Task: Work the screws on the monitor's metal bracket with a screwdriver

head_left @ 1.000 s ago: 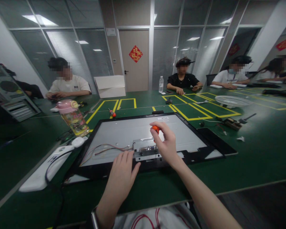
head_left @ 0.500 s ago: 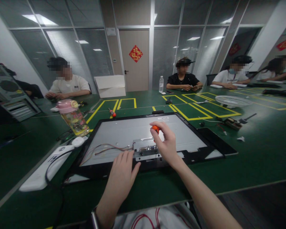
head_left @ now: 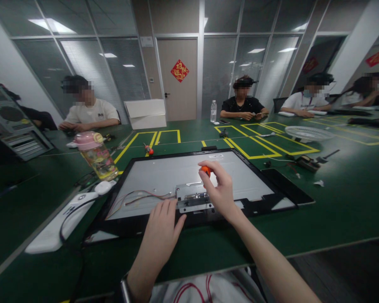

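A flat display panel (head_left: 173, 168) with a silver back and black frame lies on the green table in front of me. My right hand (head_left: 220, 185) grips the orange-red handle of a screwdriver (head_left: 205, 170), which stands over the metal bracket (head_left: 196, 197) near the panel's front edge. The screwdriver's tip is hidden behind my fingers. On the front frame, left of the bracket, my left hand (head_left: 163, 223) rests with fingers stretched out, holding nothing. Thin wires (head_left: 135, 194) run from the bracket toward the panel's left side.
Left of the panel are a white power strip (head_left: 63, 223) with a black cable and a pink-lidded bottle (head_left: 96, 155). A second orange-handled tool (head_left: 149, 150) lies beyond it. To the right are a black flat slab (head_left: 287, 185) and a dark tool (head_left: 312, 162). Several people sit across the table.
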Available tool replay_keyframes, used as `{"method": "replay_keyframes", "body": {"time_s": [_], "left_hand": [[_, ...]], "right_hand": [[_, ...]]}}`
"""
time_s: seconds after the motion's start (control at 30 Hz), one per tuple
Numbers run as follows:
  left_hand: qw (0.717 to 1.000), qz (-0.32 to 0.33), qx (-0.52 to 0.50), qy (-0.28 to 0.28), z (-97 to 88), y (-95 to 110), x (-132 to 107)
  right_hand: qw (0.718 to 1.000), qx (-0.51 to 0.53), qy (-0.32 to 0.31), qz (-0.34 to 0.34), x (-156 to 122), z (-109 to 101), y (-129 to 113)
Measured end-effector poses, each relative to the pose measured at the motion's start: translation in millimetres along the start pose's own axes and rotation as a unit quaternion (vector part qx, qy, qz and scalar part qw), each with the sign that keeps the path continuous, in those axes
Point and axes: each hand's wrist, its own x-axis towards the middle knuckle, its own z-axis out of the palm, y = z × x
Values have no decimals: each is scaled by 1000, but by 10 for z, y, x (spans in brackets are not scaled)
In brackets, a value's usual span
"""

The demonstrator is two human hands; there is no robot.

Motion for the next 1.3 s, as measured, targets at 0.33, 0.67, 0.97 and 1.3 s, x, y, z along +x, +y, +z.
{"method": "replay_keyframes", "body": {"time_s": [0.33, 0.67, 0.97, 1.3], "left_hand": [[1000, -12, 6, -27, -30, 13, 17], [999, -11, -5, -36, -58, 21, 19], [1000, 0, 3, -14, 2, -3, -1], [1000, -8, -7, -23, -12, 0, 4]], "right_hand": [[1000, 9, 0, -5, 7, -5, 0], [1000, 8, 1, -1, -6, -1, 4], [998, 53, -7, 40, -36, 25, 69], [987, 128, 23, 96, 2, -27, 59]]}}
